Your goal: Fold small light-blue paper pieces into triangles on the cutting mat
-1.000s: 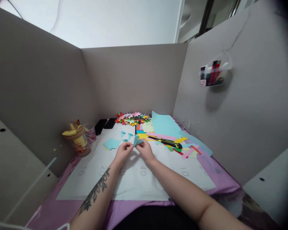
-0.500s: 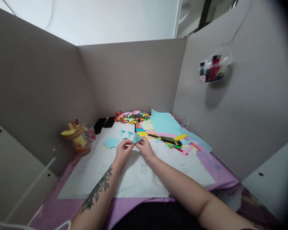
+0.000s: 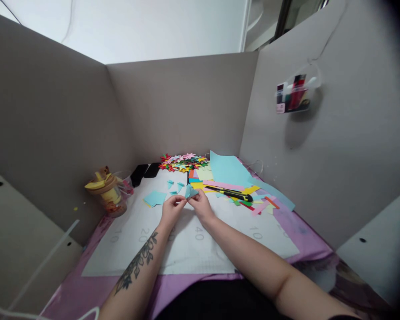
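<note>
A small folded light-blue paper piece is pinched between both hands above the white sheet. My left hand has its fingers closed at the piece's lower left edge. My right hand grips it from the right, thumb and fingers together. Just beyond my left hand lie several small folded light-blue pieces. Flat light-blue paper squares rest to the left of them. A black and yellow cutter knife lies right of my right hand, among coloured paper strips.
Colourful folded paper stars are heaped at the back. Large light-blue sheets lie back right. Two black flat objects and a brown-yellow container stand at the left. Grey panels surround the table; a plastic holder hangs on the right one.
Both hands stay almost in place with the folded piece between them. The view has shifted very slightly.
</note>
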`<state>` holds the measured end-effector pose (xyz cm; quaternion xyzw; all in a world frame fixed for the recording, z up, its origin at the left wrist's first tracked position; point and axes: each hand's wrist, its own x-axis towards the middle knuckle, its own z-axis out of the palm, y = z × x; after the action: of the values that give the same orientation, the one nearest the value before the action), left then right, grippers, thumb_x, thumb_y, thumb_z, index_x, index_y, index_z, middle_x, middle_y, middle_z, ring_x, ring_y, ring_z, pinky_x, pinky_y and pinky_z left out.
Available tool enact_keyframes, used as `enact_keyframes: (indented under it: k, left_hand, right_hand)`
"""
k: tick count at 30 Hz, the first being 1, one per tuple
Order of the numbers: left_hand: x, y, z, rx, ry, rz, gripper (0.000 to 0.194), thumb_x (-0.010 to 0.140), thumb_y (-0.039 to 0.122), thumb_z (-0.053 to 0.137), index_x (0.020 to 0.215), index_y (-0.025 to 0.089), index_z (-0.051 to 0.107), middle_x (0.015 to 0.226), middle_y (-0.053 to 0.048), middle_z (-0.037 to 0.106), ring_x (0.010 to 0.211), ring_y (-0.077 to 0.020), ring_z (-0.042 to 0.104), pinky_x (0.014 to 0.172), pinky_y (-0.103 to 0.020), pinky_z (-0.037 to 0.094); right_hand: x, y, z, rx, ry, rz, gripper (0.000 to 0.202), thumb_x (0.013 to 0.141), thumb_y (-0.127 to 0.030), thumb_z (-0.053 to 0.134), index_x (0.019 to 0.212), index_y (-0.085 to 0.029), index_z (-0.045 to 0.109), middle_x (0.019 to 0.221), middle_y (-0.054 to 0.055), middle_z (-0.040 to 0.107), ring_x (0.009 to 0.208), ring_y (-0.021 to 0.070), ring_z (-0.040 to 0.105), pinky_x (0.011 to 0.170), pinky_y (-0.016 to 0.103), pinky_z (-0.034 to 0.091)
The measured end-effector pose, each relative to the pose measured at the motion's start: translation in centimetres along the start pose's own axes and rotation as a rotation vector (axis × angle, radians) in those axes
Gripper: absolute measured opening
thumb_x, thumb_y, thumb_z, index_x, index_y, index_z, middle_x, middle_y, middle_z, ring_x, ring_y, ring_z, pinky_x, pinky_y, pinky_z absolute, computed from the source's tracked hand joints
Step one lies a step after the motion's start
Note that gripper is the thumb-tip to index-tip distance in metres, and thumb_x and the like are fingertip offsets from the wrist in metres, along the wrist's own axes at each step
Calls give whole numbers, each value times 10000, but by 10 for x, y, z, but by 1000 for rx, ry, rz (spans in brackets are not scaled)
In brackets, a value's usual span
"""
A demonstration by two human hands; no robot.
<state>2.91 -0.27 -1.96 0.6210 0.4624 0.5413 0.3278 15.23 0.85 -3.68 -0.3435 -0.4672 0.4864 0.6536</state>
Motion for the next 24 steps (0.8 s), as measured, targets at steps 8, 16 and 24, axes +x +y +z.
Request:
enact_keyframes:
  k: [8, 16, 24]
  left_hand:
    - [2, -8, 0, -82, 57, -48, 189, 642, 308, 683, 695, 156, 583, 643, 10, 580, 597, -115, 536, 589, -228, 424]
    - [1, -7, -1, -39, 22, -13, 185, 662, 307, 661, 693, 160, 552, 644, 15, 557, 581, -102, 499, 566, -215, 395]
    - [0, -4, -1, -83, -44, -28, 195, 657, 304, 677, 709, 165, 551, 655, 18, 569, 591, -101, 521, 572, -210, 396]
  right_hand:
    - [1, 5, -4, -84, 20, -37, 291, 639, -219, 633, 874, -207, 461, 702, -41, 545, 663, 131, 527, 634, 245, 394]
    - [6, -8, -15, -334, 47, -130, 399, 607, -219, 651, 965, -214, 477, 973, 19, 575, 906, 187, 558, 763, 293, 385]
    - [6, -14, -19, -226, -120, -62, 376, 642, -209, 610, 996, -220, 483, 756, -25, 582, 694, 153, 570, 664, 276, 431]
